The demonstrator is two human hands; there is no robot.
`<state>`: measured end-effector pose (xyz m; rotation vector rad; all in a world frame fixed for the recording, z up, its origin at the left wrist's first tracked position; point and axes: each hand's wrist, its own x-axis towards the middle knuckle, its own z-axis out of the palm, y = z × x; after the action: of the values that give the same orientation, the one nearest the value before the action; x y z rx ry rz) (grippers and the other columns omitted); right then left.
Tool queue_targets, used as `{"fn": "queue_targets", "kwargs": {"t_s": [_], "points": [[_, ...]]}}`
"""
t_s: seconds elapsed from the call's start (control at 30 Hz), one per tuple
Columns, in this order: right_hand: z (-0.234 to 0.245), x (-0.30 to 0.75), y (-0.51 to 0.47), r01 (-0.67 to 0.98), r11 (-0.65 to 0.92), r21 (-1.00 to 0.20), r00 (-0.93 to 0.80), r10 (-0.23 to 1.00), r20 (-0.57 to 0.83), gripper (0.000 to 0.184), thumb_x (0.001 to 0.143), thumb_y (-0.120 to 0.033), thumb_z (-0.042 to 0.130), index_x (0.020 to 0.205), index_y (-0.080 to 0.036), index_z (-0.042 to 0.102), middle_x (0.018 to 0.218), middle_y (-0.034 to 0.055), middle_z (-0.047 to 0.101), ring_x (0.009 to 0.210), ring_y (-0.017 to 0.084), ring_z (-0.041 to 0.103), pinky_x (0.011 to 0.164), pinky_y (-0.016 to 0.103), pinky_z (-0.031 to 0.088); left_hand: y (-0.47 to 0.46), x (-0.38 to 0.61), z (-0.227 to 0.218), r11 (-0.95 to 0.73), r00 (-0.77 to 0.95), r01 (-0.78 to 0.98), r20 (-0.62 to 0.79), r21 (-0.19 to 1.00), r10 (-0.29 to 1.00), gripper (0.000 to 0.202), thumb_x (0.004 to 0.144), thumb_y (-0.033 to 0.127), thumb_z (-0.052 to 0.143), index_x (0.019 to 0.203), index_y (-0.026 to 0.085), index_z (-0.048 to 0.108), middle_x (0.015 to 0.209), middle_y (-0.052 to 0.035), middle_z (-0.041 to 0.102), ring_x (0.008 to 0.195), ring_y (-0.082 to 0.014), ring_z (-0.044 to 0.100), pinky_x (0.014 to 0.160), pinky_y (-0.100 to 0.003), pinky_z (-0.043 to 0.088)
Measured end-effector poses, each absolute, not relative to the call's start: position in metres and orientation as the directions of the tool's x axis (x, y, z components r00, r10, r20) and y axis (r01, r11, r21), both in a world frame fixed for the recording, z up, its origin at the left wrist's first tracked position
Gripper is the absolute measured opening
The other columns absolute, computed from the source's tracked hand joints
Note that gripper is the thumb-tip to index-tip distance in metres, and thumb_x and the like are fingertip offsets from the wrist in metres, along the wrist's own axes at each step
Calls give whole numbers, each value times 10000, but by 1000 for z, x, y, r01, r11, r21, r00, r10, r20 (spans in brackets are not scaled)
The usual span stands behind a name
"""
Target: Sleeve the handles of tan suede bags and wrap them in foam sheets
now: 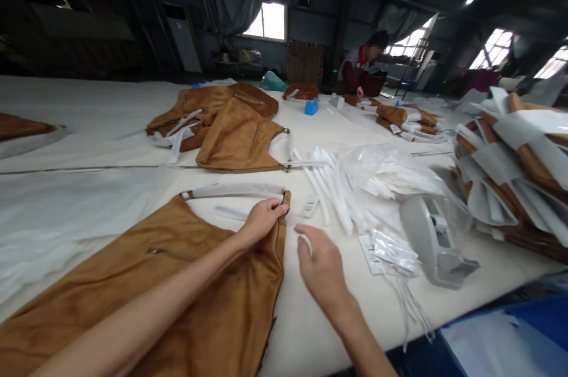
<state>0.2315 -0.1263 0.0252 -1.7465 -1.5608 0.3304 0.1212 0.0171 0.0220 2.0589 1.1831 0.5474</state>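
A brown suede-like handbag [213, 282] lies flat in front of me, its strap [235, 190] wrapped in white padding. My left hand [262, 222] is closed on the bag's corner, fingertips at the strap tab [286, 202] with its small metal studs. Just right of that corner, my right hand [322, 261] is curled, thumb and index finger close together. Something whitish shows between them, too small to name. A faint clear strip runs from the strap tab towards these fingers. Close by lies a white barcode tag [310, 206].
Another brown bag [239, 137] lies beyond. White foam strips [331, 187], plastic bags [390, 170], stringed tags [394, 251] and a grey tape dispenser [430, 238] lie to the right. Wrapped bags are stacked [510, 158] at far right. A person [361, 69] stands across the table.
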Motion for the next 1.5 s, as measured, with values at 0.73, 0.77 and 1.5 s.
{"fn": "queue_targets", "kwargs": {"t_s": [0.73,0.77,1.5], "points": [[-6,214,-140,754,126,-645,27,975,222,227,903,-187,500,1045,-164,675,1016,81,733,959,211,677,883,308,522,-25,105,-4,212,432,-84,-156,974,888,414,765,596,678,841,231,498,537,72,519,460,-110,473,425,-176,400],[-6,227,-146,691,118,-713,109,958,264,238,923,-214,491,1073,-181,673,1031,62,734,967,192,678,892,286,518,-24,104,-7,220,435,-86,-162,972,885,417,759,595,685,833,229,500,532,72,516,457,-108,466,425,-176,400],[33,485,-102,831,-519,-197,539,669,511,318,960,-366,569,1233,-202,582,1284,98,576,1069,221,604,908,437,529,-14,104,-11,344,439,-23,-300,939,847,496,645,653,752,754,216,545,562,23,544,508,-145,499,445,-211,448]]}}
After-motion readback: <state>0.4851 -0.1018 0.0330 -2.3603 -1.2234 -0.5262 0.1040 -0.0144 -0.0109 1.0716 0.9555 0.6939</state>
